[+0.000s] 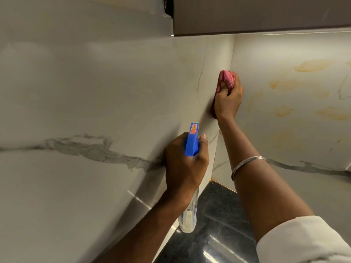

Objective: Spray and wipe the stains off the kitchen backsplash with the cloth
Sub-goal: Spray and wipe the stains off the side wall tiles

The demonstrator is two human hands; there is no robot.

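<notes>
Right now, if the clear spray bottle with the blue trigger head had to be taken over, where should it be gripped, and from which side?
Grip the clear spray bottle round its lower body, coming from the right over the black countertop. The left hand wraps the neck under the trigger, and the white marble backsplash stands close on its left.

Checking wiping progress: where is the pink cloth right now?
Head view, upper middle: the pink cloth is pressed into the backsplash corner by the right hand, left of the yellow stains.
</notes>
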